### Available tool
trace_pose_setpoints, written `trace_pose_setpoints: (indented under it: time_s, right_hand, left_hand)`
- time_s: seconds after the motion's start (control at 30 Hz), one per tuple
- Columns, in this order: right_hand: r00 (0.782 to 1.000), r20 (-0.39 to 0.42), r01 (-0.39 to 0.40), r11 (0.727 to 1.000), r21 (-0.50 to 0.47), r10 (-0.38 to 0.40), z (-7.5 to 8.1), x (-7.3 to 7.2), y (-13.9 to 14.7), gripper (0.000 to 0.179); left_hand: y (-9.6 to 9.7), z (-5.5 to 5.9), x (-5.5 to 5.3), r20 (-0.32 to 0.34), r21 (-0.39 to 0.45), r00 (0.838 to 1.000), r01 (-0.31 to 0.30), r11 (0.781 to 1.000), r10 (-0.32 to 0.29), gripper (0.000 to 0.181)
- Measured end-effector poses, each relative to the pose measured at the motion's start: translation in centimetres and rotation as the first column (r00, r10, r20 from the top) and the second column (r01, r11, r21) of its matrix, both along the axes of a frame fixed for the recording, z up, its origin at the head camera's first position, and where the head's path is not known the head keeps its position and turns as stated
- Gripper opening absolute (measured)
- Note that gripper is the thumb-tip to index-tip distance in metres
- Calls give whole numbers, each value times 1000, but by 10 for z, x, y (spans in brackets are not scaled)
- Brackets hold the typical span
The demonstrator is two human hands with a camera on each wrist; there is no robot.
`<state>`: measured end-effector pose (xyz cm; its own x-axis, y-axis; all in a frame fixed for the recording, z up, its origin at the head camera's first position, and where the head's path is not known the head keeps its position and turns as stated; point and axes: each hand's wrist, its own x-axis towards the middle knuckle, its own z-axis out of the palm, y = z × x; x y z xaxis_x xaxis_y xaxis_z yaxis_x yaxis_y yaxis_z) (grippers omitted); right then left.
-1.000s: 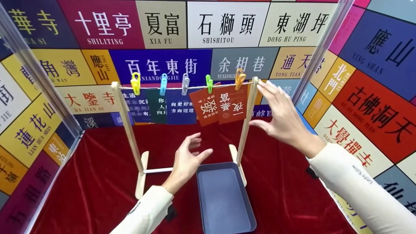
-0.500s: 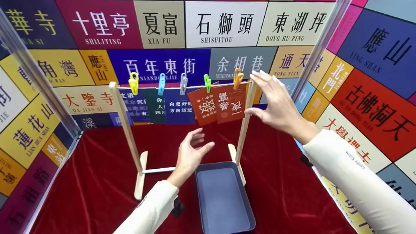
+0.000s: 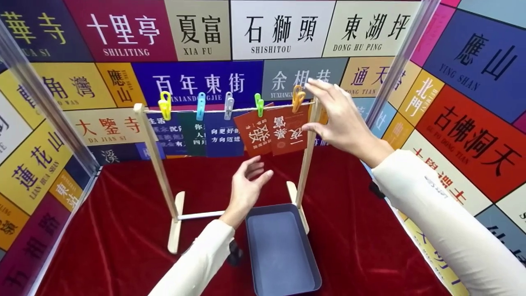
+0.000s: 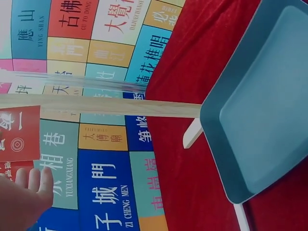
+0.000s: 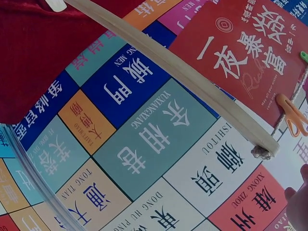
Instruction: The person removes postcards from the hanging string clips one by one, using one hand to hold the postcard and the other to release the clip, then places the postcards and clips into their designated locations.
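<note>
My right hand [image 3: 341,117] is raised beside the top of the stand's right post, thumb and fingers apart, close to an orange clothespin [image 3: 297,102]. That clothespin hangs on the string over a red card [image 3: 291,133]. In the right wrist view, fingertips [image 5: 299,197] show at the edge, apart from the orange clothespin [image 5: 292,113]. My left hand [image 3: 245,187], fingers loosely bent around nothing, is lifted below the red cards. A green clothespin [image 3: 259,105] sits at the second red card [image 3: 252,131]. The left wrist view shows my left hand [image 4: 24,204] near a red card [image 4: 20,134].
The wooden stand [image 3: 158,164] carries the string, with yellow [image 3: 164,106], blue [image 3: 200,106] and grey [image 3: 229,106] clothespins and dark cards [image 3: 224,139] to the left. A blue-grey tray [image 3: 283,250] lies on red cloth [image 3: 119,230]. Printed panels [image 3: 283,28] stand behind.
My right hand has moved left and slightly up, closer to the orange clothespin. My left hand has risen and shifted a little right toward the red cards. The cards still hang in place.
</note>
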<state>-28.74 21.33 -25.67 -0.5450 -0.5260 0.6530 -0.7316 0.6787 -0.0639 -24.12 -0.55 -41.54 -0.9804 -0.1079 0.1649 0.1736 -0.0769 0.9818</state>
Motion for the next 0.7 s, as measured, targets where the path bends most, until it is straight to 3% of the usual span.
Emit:
trace_pose_setpoints:
  time_s: [0.4,0.7]
  right_hand:
    - [1000,22,12,999,-33,-12,8,-8,-8,85]
    - [992,116,52,999,-14,-50,14,-18,-14,80]
  left_hand:
    - [8,7,-13,8,113,1000,-18,993,17,51]
    - [18,6,-20,16,150,1000,-14,989,11,52]
